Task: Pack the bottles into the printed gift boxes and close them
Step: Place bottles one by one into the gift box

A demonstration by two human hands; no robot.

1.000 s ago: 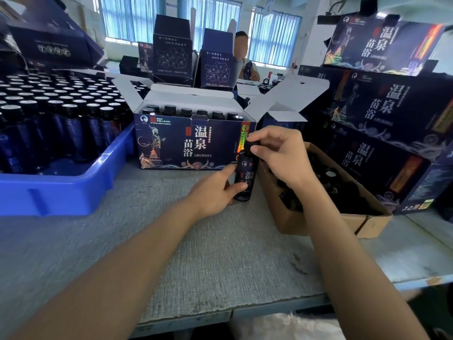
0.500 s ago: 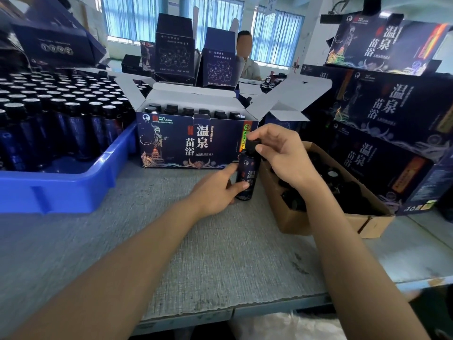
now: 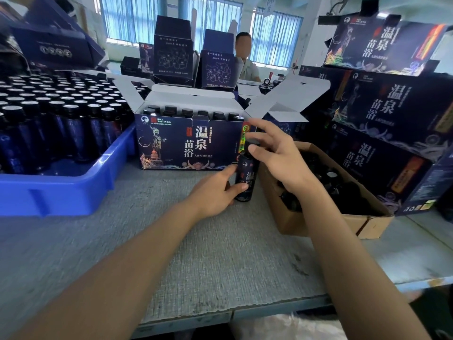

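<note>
A dark labelled bottle [image 3: 246, 177] stands upright on the grey table, just right of an open printed gift box [image 3: 188, 141] holding a row of capped bottles. My left hand [image 3: 215, 190] grips the bottle's lower body from the left. My right hand [image 3: 277, 153] hovers at the bottle's neck with fingers spread, thumb near the cap, not clasping it. The box's white flaps stand open to both sides.
A blue tray [image 3: 58, 192] full of dark bottles sits at the left. A brown carton [image 3: 326, 222] with dark caps lies at the right. Closed printed boxes [image 3: 392, 114] are stacked at the right. A person [image 3: 245, 57] sits behind further boxes at the back.
My right hand has let go of the bottle's cap and spread its fingers. My left hand keeps its hold on the bottle, which stays in place.
</note>
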